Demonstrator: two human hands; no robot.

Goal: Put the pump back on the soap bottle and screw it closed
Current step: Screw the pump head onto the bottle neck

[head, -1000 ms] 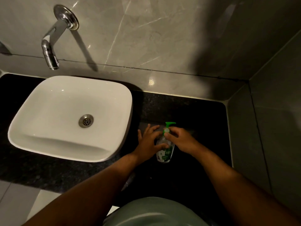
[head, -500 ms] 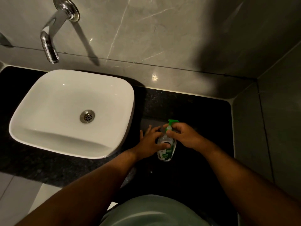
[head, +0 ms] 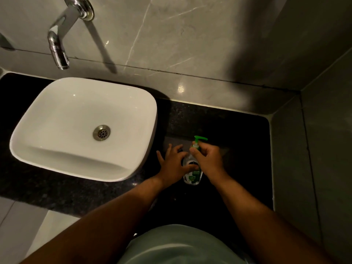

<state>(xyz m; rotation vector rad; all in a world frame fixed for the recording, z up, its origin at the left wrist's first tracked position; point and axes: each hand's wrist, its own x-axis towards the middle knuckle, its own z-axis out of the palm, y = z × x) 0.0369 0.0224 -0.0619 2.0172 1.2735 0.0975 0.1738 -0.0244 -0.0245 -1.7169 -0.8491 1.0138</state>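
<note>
A clear soap bottle (head: 192, 178) with a green label stands upright on the black counter (head: 238, 149), right of the basin. Its green pump (head: 200, 139) sits on top, the nozzle pointing right. My left hand (head: 174, 164) wraps the bottle's left side, thumb across the front and fingers spread. My right hand (head: 208, 160) pinches the pump's collar just under the nozzle with fingertips and thumb. The neck and thread are hidden by my fingers.
A white basin (head: 133, 103) sits on the counter at the left, with a chrome wall tap (head: 57, 44) above it. Grey tiled walls close the back and the right side. The counter's front edge runs near my body.
My right hand's fingers have shifted around the pump collar and the nozzle has stayed pointing right. The left hand keeps its hold. The camera has tilted slightly.
</note>
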